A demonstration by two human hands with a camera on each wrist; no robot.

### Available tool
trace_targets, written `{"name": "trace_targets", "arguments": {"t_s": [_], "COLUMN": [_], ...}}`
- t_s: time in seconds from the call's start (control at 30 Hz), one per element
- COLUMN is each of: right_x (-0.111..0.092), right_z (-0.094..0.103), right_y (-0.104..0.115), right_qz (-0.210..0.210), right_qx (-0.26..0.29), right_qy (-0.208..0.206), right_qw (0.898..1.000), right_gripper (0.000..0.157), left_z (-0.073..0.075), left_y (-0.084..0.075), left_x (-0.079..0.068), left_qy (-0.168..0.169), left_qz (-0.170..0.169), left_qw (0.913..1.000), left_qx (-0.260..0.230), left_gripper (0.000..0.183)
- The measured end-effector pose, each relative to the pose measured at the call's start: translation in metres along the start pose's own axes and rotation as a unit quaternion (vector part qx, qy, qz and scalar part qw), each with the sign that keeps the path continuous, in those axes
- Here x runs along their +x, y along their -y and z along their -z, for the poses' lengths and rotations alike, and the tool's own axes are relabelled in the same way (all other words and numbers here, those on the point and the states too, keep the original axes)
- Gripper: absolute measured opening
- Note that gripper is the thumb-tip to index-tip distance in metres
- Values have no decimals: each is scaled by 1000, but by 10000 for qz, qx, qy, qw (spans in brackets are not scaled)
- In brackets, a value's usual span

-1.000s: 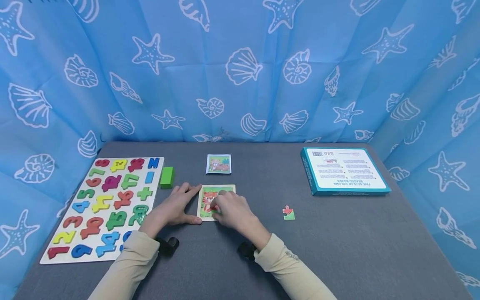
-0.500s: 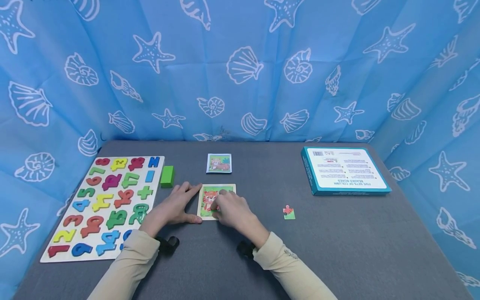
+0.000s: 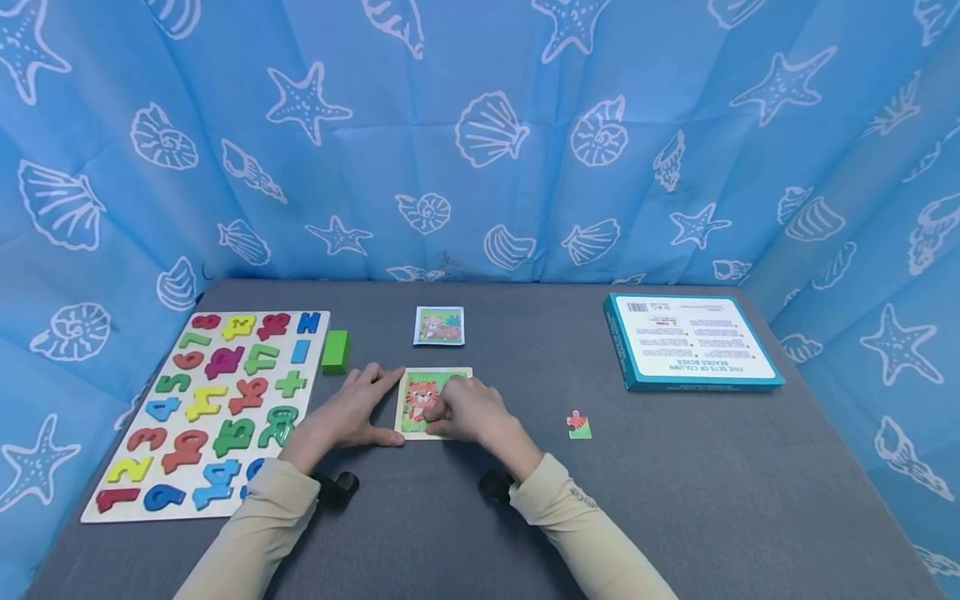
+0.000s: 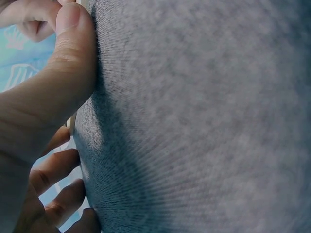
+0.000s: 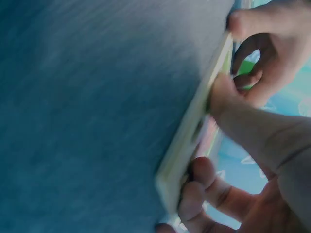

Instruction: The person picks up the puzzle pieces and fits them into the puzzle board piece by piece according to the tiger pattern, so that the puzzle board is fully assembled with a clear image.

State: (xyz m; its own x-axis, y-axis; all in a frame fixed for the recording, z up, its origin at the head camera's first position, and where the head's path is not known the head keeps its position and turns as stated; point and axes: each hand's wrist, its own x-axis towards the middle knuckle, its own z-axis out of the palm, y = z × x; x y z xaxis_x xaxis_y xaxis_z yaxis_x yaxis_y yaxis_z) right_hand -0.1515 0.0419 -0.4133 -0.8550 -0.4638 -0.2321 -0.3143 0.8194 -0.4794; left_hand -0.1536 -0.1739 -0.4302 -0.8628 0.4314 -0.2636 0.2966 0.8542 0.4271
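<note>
A small framed jigsaw puzzle [image 3: 438,370] with an orange tiger picture lies flat on the table. My left hand [image 3: 354,412] steadies its left side, with the index finger at the upper corner and the thumb at the lower one. My right hand [image 3: 468,410] bends over the puzzle's lower right part and hides it. In the right wrist view its thumb [image 5: 224,90] touches the near side of the frame [image 5: 187,133], and curled fingertips [image 5: 203,170] meet it close to a corner. Whether a piece is under them is hidden. One loose puzzle piece [image 3: 578,425], orange and green, lies to the right.
A picture card [image 3: 439,326] lies behind the puzzle. A number board [image 3: 318,329] with coloured numerals and a green block [image 3: 335,352] stand at the left. A teal-edged box [image 3: 693,343] sits at the back right. A blue shell-print curtain [image 3: 480,208] hangs behind the table.
My right hand has shifted slightly right and turned over the puzzle, so more of the tiger shows. The left hand and the loose piece have stayed in place.
</note>
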Motion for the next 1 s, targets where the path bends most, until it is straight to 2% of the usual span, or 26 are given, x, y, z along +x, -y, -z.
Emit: {"name": "trace_targets", "arguments": {"t_s": [0.17, 0.3, 0.43, 0.57, 0.77, 1.0], "right_x": [-1, -3, -9, -17, -29, -44], "right_z": [1, 2, 5, 11, 23, 42], "right_y": [-8, -12, -14, -17, -27, -42], "right_qz": [297, 446, 532, 575, 471, 86], "right_qx": [221, 156, 0, -12, -73, -123], "right_qy": [8, 51, -83, -245, -400, -520], "right_qw": [9993, 9989, 9985, 9980, 9981, 9985], "right_gripper": [17, 26, 36, 36, 44, 46], "left_z": [-1, -2, -2, -1, 0, 0], "left_y": [0, 0, 0, 0, -2, -2], "left_x": [0, 1, 1, 0, 0, 1], "left_qy": [-14, 20, 49, 63, 83, 95], "left_qz": [4, 32, 72, 101, 135, 125], "left_qw": [10000, 10000, 10000, 9999, 9999, 9999], "left_qx": [11, -3, 11, 35, 27, 43], "left_gripper": [105, 106, 107, 107, 107, 108]}}
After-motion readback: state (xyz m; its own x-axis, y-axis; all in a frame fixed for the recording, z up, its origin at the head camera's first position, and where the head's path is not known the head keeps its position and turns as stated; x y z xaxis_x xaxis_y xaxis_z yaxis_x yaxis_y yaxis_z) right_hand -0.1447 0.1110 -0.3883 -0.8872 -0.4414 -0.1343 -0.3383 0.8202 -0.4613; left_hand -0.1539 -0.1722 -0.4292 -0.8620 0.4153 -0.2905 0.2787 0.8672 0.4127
